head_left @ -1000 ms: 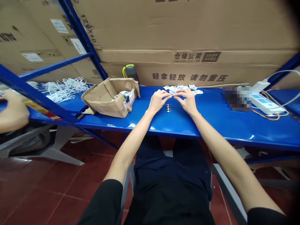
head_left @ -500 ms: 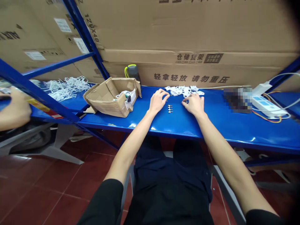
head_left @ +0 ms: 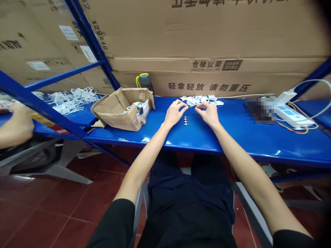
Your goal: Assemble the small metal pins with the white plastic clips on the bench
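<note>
My left hand (head_left: 174,112) is over the blue shelf top, thumb and forefinger drawn together in a pinch. Facing it across a narrow gap, my right hand (head_left: 209,113) pinches too. Whatever either set of fingertips holds is too small to make out. Between and just below the hands lies a short column of small metal pins with pale heads (head_left: 186,121), set side by side. Behind the fingertips spreads a pile of white plastic pieces with round holes (head_left: 199,100), partly covered by my hands.
An open cardboard box (head_left: 116,119) with small parts inside stands to the left, a dark bottle with a yellow-green loop (head_left: 146,82) behind it. White wire-like pieces (head_left: 74,100) lie beyond the blue post. On the right are a power strip (head_left: 294,117) and cables. A co-worker's arm (head_left: 17,122) shows far left.
My right hand has moved left, closer to my left hand, its fingertips now clear of the white pieces. My left hand stays nearly in place, its finger and thumb closer together.
</note>
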Motion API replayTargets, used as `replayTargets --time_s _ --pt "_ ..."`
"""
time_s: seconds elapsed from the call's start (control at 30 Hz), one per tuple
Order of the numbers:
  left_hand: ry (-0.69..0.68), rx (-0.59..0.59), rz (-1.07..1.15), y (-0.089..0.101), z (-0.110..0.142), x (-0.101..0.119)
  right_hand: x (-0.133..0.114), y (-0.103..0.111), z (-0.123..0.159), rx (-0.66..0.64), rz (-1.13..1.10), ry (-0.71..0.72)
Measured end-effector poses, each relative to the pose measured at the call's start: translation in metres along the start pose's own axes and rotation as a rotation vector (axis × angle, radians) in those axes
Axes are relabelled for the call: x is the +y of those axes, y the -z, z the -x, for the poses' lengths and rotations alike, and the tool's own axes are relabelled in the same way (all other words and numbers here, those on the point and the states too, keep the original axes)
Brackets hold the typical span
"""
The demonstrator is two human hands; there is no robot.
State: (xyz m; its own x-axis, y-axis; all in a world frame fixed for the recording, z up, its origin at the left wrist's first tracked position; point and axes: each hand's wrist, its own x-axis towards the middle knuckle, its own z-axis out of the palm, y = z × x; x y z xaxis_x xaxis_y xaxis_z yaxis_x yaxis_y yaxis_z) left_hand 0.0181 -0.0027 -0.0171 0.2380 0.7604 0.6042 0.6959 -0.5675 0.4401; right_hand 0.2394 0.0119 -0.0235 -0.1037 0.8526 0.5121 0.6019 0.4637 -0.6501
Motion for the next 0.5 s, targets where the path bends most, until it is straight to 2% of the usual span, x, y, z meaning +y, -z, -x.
replayTargets --time_s 0.1,0.2,0.37,0.5 --pt "-0.009 -0.002 -0.001 -0.002 0.000 -0.001 0.001 -0.002 -0.001 0.029 -0.096 -0.010" --pt "-0.005 -0.014 -0.025 -0.003 0.000 -0.002 0.001 -0.002 0.000 -0.010 -0.043 -0.002" --pt "0.075 0.071 -0.088 -0.002 -0.001 -0.007 -0.003 -0.003 0.007 -0.129 0.320 0.071" --pt "0.152 0.156 -0.137 0.000 -0.001 -0.008 -0.005 -0.001 0.010 -0.161 0.574 0.060"
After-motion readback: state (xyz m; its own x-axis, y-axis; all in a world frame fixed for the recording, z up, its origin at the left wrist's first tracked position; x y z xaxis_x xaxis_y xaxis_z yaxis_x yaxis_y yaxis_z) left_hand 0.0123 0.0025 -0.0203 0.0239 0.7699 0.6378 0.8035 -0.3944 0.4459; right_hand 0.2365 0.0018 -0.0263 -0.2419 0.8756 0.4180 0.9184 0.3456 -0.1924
